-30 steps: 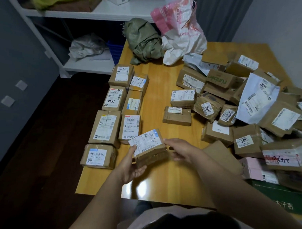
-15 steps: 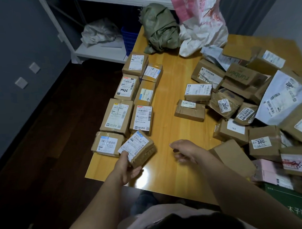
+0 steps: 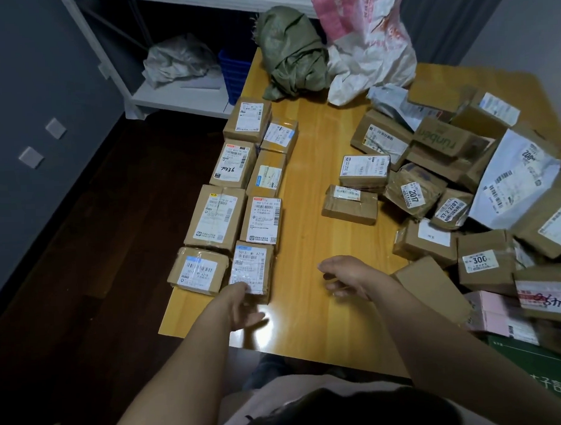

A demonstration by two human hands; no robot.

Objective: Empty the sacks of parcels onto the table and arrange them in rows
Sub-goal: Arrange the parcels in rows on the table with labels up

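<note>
**A:** What's nearest?

**B:** Both forearms reach out over the bench (image 3: 308, 147). The left hand (image 3: 244, 304) is slack. Its loose fingers touch the near end of a brown parcel (image 3: 252, 270) and grip nothing. The right hand (image 3: 348, 276) hovers above bare wood, fingers lightly curled, also empty.

**A:** What crowds them?

**B:** The right forearm passes over a flat carton (image 3: 434, 286) at the near edge of the heap (image 3: 481, 186). A pink box (image 3: 495, 313) and a green box (image 3: 533, 372) lie just beside that arm. The dark floor (image 3: 83, 251) is on the left.

**A:** How does the brown parcel lie?

**B:** It is at the near left of the bench, label up. Its long axis runs away from the person, in line with the row ahead, and the label's heading is at the far end. On its left, just beside it, is the corner parcel (image 3: 198, 274), which is turned slightly askew.

**A:** Counts?

**B:** There are eight arranged parcels in two rows of four along the left edge, all label up. Two loose parcels, one nearer (image 3: 350, 203) and one farther (image 3: 363, 171), lie crosswise near the middle, beside the heap. The heap itself is too jumbled to count. Two crumpled sacks touch at the far end: a green sack (image 3: 291, 53) and a white-and-pink sack (image 3: 368, 40). Beyond the bench, a white shelf (image 3: 179, 98) holds one crumpled pale bag (image 3: 178, 61) and one blue crate (image 3: 234, 71).
</note>
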